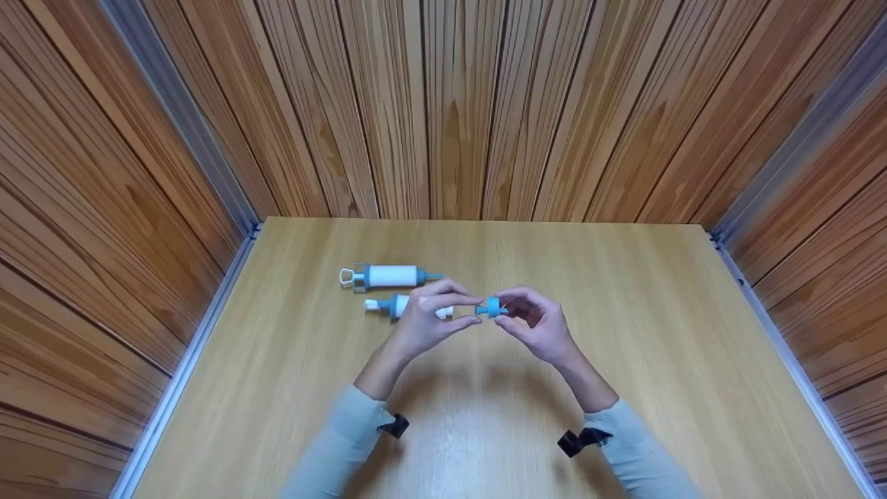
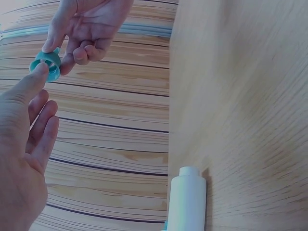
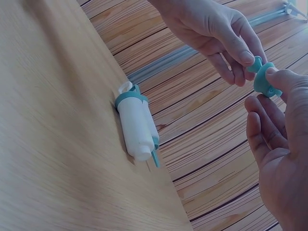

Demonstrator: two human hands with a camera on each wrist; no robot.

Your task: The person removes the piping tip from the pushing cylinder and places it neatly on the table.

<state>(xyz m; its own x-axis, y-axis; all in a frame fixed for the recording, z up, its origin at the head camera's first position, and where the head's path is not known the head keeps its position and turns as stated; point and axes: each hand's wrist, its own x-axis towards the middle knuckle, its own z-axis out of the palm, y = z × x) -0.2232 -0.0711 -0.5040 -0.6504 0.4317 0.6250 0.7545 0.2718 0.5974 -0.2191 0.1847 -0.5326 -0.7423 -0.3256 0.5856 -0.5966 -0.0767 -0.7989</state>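
A small teal plastic cap-like piece, with a round collar and a narrower flared end, is held up between both hands above the table. My right hand pinches its collar side between thumb and fingers. The thumb and forefinger of my left hand grip the narrower end from the other side. In the left wrist view the piece shows a hollow, ring-like opening. Behind the left hand lies a white cylinder with blue-teal fittings, partly hidden by that hand.
Farther back lies a white toy syringe with a ring handle at its left and a thin nozzle at its right. Both cylinders rest on the wooden table, also seen together in the right wrist view. Wood-plank walls enclose the table.
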